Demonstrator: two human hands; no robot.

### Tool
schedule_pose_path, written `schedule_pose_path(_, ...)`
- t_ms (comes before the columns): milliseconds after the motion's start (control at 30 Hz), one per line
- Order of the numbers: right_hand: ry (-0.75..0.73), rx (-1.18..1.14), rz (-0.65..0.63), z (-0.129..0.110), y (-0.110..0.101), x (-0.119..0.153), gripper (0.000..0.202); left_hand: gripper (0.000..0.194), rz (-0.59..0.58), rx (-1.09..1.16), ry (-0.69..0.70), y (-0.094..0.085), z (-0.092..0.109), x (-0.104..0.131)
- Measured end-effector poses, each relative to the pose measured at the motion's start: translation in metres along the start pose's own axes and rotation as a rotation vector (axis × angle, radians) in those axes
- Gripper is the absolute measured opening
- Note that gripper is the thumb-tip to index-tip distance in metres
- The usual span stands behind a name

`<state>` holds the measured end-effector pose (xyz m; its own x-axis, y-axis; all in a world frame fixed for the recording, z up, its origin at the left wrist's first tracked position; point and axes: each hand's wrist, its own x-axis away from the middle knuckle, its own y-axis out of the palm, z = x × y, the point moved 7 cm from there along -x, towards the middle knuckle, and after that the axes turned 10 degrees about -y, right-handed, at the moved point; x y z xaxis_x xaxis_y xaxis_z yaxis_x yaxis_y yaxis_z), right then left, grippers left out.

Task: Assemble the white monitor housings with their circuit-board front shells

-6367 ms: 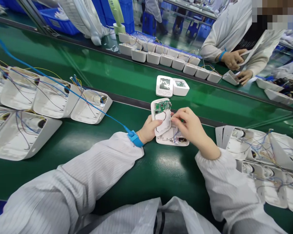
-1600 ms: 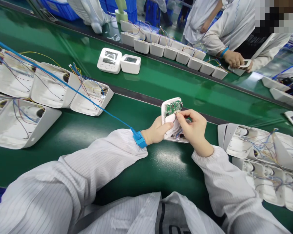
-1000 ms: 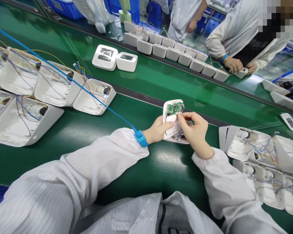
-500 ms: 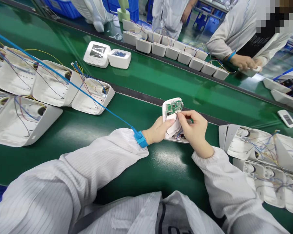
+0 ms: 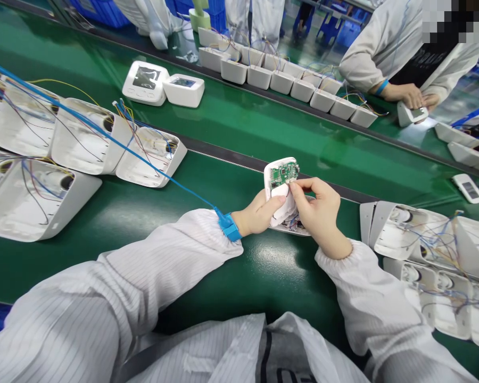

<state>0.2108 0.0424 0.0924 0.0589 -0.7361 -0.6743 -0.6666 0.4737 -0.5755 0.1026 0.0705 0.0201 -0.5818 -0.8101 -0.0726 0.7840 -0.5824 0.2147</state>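
My left hand [image 5: 259,213] is closed around a white plastic housing [image 5: 267,175], its thumb lying across the front. A green circuit board [image 5: 283,173] shows in the upper part of this housing. My right hand [image 5: 317,207] pinches with thumb and forefinger at the board's lower edge; what sits between the fingertips is too small to make out. Below the housing, partly covered by my hands, lies another white shell [image 5: 289,230] with wires and small parts inside. A blue wrist strap [image 5: 229,227] with a cord circles my left wrist.
Open white shells [image 5: 151,159] with loose wires stand at left, more wired shells [image 5: 401,229] at right. Two white display units [image 5: 146,82] sit on the green belt [image 5: 231,125]. Across it are a row of white shells [image 5: 259,77] and a co-worker's hands [image 5: 413,98] holding a device.
The two display units on the belt have shifted left. The co-worker's device is now tilted up, its screen showing. My hands have barely moved, still at the circuit board and housing.
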Motion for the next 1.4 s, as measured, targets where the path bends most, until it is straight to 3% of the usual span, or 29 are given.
schedule_pose_path(167,-0.050,0.037,-0.004,-0.002,-0.001,-0.001,0.013,0.034,-0.011,-0.007,0.030,0.001,0.003,0.000)
schedule_pose_path(467,0.030,-0.005,0.023,-0.001,0.001,0.002,0.012,0.036,0.016,-0.074,0.108,0.001,0.007,0.001)
schedule_pose_path(733,-0.075,0.030,0.017,-0.003,0.000,-0.002,0.014,0.034,0.002,-0.038,0.074,0.001,0.004,-0.001)
schedule_pose_path(1200,0.019,-0.020,-0.045,0.006,0.005,0.002,0.016,0.048,-0.014,-0.020,0.053,-0.013,-0.002,-0.003)
schedule_pose_path(1300,0.054,-0.047,-0.073,0.017,0.005,-0.002,0.029,0.050,-0.013,0.043,0.025,-0.020,-0.005,-0.005)
schedule_pose_path(1400,0.112,-0.221,-0.200,0.030,0.012,-0.006,0.043,0.057,0.055,-0.007,0.078,-0.027,0.000,-0.005)
